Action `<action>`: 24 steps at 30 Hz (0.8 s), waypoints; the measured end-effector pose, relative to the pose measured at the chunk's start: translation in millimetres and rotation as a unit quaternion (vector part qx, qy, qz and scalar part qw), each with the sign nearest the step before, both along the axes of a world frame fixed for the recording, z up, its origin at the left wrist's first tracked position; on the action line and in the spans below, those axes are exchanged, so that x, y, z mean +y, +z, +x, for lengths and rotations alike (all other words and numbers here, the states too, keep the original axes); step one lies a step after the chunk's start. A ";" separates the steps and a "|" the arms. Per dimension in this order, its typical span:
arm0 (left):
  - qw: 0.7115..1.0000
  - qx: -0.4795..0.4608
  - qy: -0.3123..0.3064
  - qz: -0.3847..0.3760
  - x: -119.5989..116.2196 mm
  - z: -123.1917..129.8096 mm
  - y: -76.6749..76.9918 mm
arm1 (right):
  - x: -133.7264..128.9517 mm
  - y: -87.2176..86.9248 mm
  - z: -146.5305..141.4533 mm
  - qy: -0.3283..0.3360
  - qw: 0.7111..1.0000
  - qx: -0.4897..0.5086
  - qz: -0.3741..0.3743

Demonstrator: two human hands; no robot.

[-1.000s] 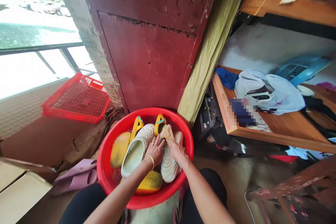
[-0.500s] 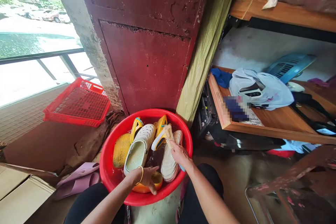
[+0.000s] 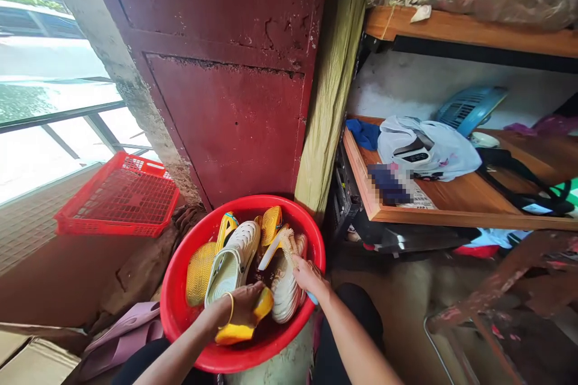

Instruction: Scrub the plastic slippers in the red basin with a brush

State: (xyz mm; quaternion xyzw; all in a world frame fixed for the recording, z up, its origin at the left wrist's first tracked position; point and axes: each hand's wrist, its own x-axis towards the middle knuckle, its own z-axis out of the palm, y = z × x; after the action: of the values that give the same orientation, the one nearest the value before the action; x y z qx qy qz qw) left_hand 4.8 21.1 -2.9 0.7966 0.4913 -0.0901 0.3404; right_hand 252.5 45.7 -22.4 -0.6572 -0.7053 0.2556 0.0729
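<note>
Fingers of the left hand (image 3: 246, 302) curl around a yellow shoe (image 3: 237, 335), tilted at the near side of the red basin (image 3: 168, 295); those of the right hand (image 3: 309, 278) wrap the handle of a brush (image 3: 289, 243) above a pale ridged shoe (image 3: 282, 299). Step in hand, as judged: picking up or turning the yellow shoe. Next move calls for a secure hold, clear of the white clog (image 3: 222, 277). Left fingertips blurred; brush handle mostly covered by the right palm.

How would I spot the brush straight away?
Find the red tub by the maroon door. Toward its right side, the right hand grips the brush. Tan bristles and a bit of blue handle set it apart from the yellow and white shoes.
</note>
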 end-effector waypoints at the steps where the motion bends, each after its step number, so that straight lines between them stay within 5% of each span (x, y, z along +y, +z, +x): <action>1: 1.000 -0.007 0.022 0.004 3.6 -7.4 7.8 | -0.8 -1.8 -0.4 -0.006 1.000 0.002 0.001; 4: 0.996 -0.029 0.078 0.019 10.9 -28.4 28.7 | -1.5 -5.5 -1.1 -0.014 1.000 0.012 0.005; 7: 0.971 -0.181 0.158 0.007 12.5 -44.7 48.9 | -0.7 -7.2 -0.3 -0.016 1.000 0.023 0.010; 10: 0.880 -0.402 0.252 -0.026 13.7 -55.2 70.1 | 0.0 -7.9 0.5 -0.022 0.999 0.032 0.013; 14: 0.782 -0.515 0.351 -0.021 18.8 -58.7 88.3 | -2.5 -6.6 -1.2 -0.031 0.998 0.047 0.019; 17: 0.716 -0.556 0.420 0.042 20.2 -49.3 79.9 | -6.7 -3.3 -4.6 -0.039 0.997 0.063 0.026; 21: 0.616 -0.615 0.488 0.071 16.8 -21.8 40.0 | -7.9 4.0 -10.0 -0.051 0.993 0.095 0.042; 24: 0.625 -0.593 0.501 0.083 10.5 -0.1 11.9 | -5.4 9.7 -17.4 -0.057 0.990 0.116 0.052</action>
State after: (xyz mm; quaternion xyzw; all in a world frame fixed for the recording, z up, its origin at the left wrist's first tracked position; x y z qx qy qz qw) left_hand 4.7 31.6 9.0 0.3337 0.5113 0.6275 0.4833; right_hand 235.1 40.3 -12.8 -0.6579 -0.6655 0.2885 0.2024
